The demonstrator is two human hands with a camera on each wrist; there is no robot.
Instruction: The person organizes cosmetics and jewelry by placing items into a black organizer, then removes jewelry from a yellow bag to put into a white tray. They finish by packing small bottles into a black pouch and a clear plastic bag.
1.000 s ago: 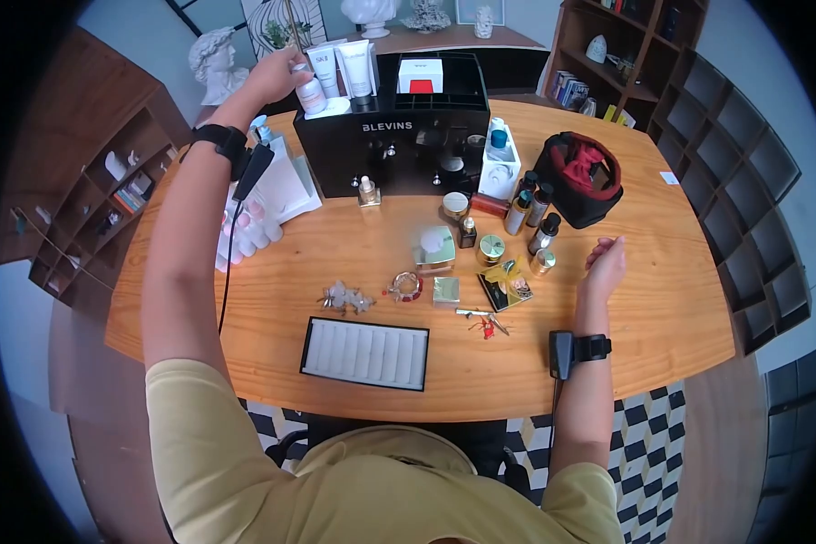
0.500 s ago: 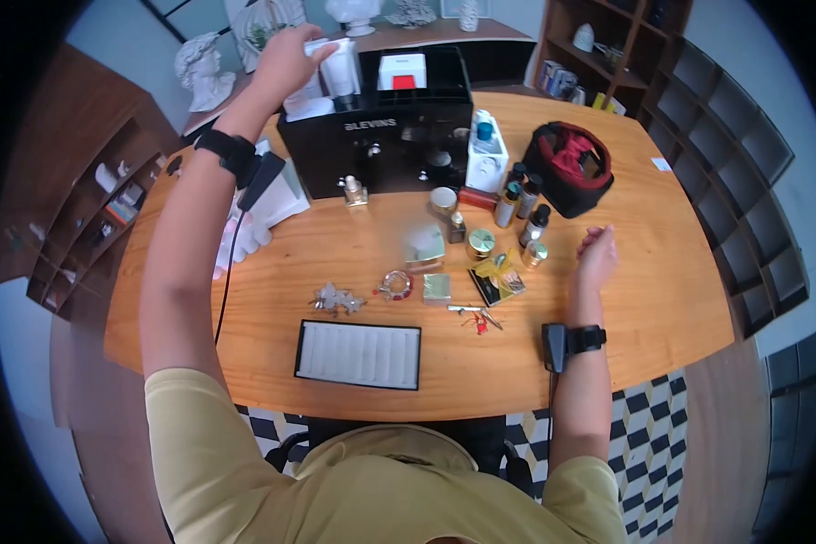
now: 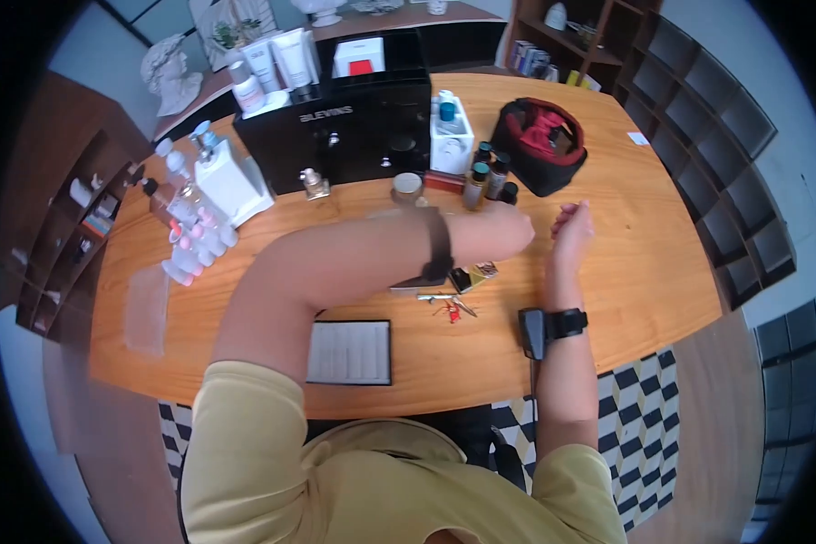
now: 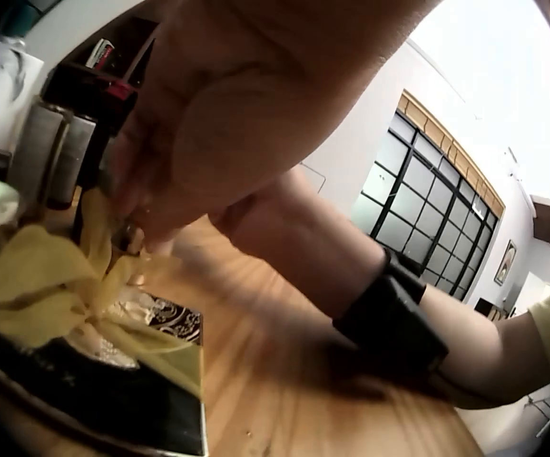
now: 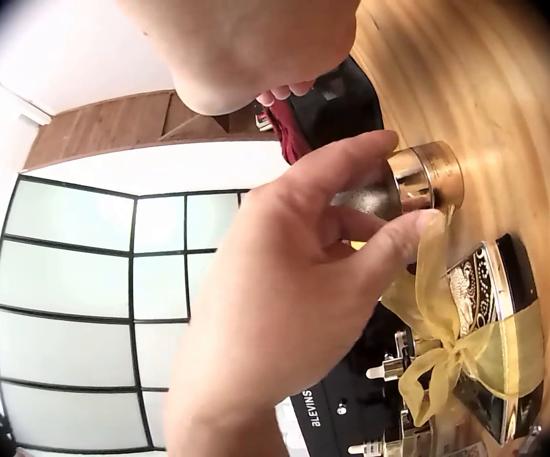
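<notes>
My left hand (image 3: 503,228) is stretched across the table to the right side. In the right wrist view its thumb and forefinger pinch a small gold jar (image 5: 441,174) with a speckled lid, which is on the table. Close beside the jar lies a flat black box (image 5: 499,352) tied with a yellow ribbon (image 4: 37,305). My right hand (image 3: 571,228) idles just right of the left one, fingers loosely curled with nothing in them. The left forearm covers the bracelet and several small items in the head view.
Behind stands a black BLEVINS organizer (image 3: 363,136) with a white bottle (image 3: 246,88) and tubes on top. Dark bottles (image 3: 476,186) and a black-and-red bag (image 3: 541,145) are beyond my hands. A compartmented tray (image 3: 349,354) lies in front, partly under the left arm.
My left hand has left the white bottle and tubes atop the organizer and swept right to the gold jar. The white bottle stands on the organizer. My right hand keeps its place.
</notes>
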